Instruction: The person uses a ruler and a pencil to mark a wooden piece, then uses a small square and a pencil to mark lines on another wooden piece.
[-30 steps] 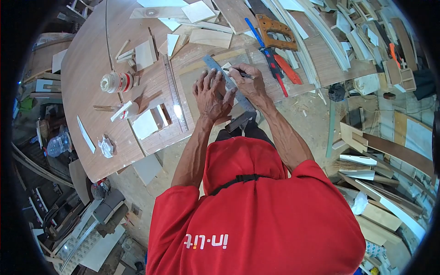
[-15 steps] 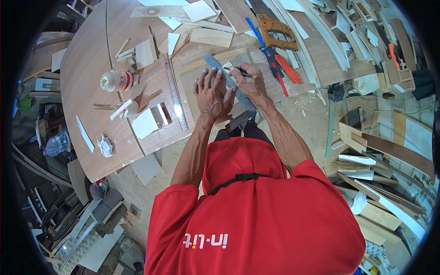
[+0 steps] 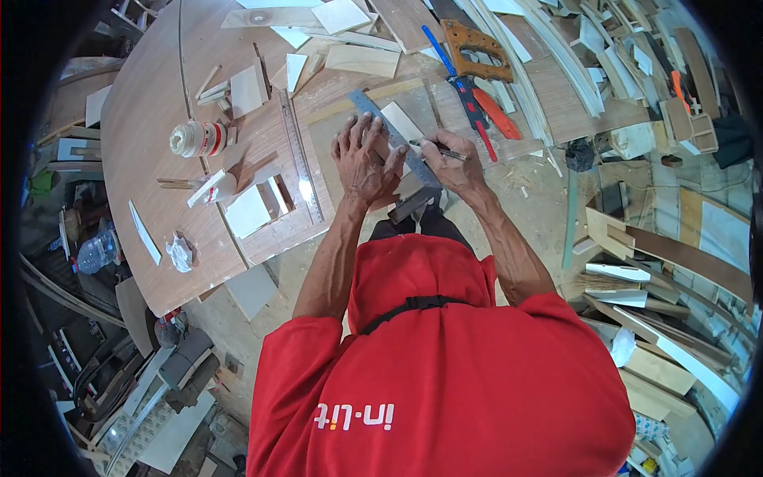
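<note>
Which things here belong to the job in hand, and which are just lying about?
Likely in the job:
square, under the left hand
pen or pencil, in the right hand
pale wood piece, beside the square

Apparently lying about:
jar
handsaw
ruler

2 hands blocking view.
Left hand (image 3: 366, 165) hides part of the board (image 3: 322, 127); right hand (image 3: 459, 167) covers part of the pen (image 3: 452, 154). Square (image 3: 368, 106) markings too small to read.
</note>
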The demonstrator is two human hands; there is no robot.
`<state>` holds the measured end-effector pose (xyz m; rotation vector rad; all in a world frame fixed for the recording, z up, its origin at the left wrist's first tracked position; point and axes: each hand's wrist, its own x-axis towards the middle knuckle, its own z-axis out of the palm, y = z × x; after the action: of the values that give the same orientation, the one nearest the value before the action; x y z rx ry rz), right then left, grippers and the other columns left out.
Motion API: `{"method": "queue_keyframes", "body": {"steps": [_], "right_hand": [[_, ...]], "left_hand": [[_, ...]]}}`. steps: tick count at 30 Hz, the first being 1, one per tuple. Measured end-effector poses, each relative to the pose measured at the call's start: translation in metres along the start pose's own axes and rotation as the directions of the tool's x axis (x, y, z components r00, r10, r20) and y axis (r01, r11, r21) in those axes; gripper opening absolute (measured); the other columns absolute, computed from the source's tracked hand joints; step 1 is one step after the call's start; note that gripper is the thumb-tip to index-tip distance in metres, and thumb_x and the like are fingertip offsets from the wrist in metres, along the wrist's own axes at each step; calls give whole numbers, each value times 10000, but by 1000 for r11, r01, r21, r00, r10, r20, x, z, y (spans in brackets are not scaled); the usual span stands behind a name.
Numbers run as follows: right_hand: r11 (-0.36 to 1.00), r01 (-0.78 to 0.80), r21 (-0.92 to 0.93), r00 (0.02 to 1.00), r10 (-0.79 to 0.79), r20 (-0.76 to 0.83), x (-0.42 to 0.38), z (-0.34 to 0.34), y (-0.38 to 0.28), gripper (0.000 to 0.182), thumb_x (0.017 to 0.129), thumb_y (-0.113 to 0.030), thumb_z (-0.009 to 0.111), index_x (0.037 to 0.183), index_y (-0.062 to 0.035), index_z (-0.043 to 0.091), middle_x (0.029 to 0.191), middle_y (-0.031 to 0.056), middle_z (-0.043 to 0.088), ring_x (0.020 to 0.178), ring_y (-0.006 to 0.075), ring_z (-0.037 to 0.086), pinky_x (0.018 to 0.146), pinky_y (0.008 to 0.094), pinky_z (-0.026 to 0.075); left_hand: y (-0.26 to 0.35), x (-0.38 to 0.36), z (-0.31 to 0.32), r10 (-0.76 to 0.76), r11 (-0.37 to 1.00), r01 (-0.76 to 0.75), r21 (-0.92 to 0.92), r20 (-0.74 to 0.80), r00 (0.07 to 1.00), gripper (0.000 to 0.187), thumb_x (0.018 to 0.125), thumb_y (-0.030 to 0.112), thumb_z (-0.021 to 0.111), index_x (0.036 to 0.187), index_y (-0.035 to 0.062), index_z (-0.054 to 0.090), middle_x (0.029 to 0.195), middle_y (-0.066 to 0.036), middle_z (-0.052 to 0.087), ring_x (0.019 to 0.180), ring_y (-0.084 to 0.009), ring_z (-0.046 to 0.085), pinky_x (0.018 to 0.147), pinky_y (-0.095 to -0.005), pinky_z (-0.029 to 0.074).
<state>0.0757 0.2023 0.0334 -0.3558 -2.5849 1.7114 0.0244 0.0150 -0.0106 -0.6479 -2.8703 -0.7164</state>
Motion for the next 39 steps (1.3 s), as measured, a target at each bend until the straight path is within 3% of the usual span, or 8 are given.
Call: {"method": "queue_keyframes", "body": {"steps": [19, 21, 25, 29, 30, 32, 37, 39], "right_hand": [[999, -44, 13, 997, 45, -68, -63, -12, 23, 192, 912, -177, 601, 959, -8, 681, 758, 154, 642, 665, 208, 616, 629, 341, 480], [989, -24, 145, 967, 59, -248, -73, -8, 23, 259, 990, -221, 542, 1039, 2, 664, 833, 138, 676, 721, 195, 627, 677, 335, 488], [941, -201, 272, 932, 269, -242, -95, 1, 29, 410, 1065, -328, 426, 1142, 20, 628, 884, 95, 691, 797, 152, 627, 751, 302, 499], [858, -124, 499, 879, 328, -345, -109, 27, 32, 412, 1049, -353, 475, 1165, 6, 641, 879, 97, 688, 791, 149, 634, 731, 302, 499], [858, -121, 500, 878, 328, -350, -110, 30, 37, 412, 1049, -353, 475, 1165, 6, 641, 879, 97, 688, 791, 149, 634, 731, 302, 499], [971, -233, 59, 906, 239, -350, -111, 36, 46, 378, 1026, -334, 529, 1141, 4, 655, 873, 103, 689, 763, 157, 633, 697, 311, 509], [981, -143, 133, 885, 187, -426, -107, 50, 26, 353, 970, -313, 627, 1102, 13, 657, 817, 67, 657, 745, 143, 622, 663, 306, 512], [849, -208, 486, 877, 382, -292, -105, 53, 20, 314, 949, -285, 661, 1051, 11, 664, 786, 34, 628, 713, 109, 595, 626, 286, 489]], "left_hand": [[-3, -1, 5, 21, 999, -22, -23, -39, 999, 677, 817, 553, 682, 1320, 108, 595, 1423, -98, 496, 1370, -329, 369, 1129, -500, 215], [-1, 0, 3, 29, 999, -30, -27, -64, 998, 668, 808, 537, 696, 1305, 103, 588, 1395, -109, 502, 1354, -332, 379, 1118, -497, 225], [13, 2, -11, 4, 990, -17, -142, -92, 996, 626, 784, 497, 735, 1228, 90, 565, 1283, -133, 522, 1297, -335, 413, 1075, -490, 258], [1, -1, 5, 10, 990, -35, -134, -181, 983, 595, 772, 482, 750, 1168, 85, 551, 1221, -134, 530, 1248, -329, 437, 1041, -487, 276], [2, -2, 5, 13, 994, -32, -104, -176, 984, 592, 770, 485, 748, 1158, 80, 556, 1225, -131, 533, 1236, -327, 443, 1036, -484, 280], [3, -1, 3, 20, 997, -34, -75, -176, 984, 590, 768, 488, 746, 1147, 76, 562, 1230, -128, 536, 1224, -325, 450, 1030, -480, 284], [1, -3, 7, 55, 997, -64, -32, -225, 973, 581, 760, 514, 746, 1104, 72, 589, 1225, -115, 544, 1202, -304, 467, 1020, -478, 275], [1, -2, 8, 49, 998, -56, -25, -211, 976, 582, 763, 511, 744, 1115, 74, 591, 1229, -108, 545, 1207, -298, 466, 1019, -483, 269]]}}
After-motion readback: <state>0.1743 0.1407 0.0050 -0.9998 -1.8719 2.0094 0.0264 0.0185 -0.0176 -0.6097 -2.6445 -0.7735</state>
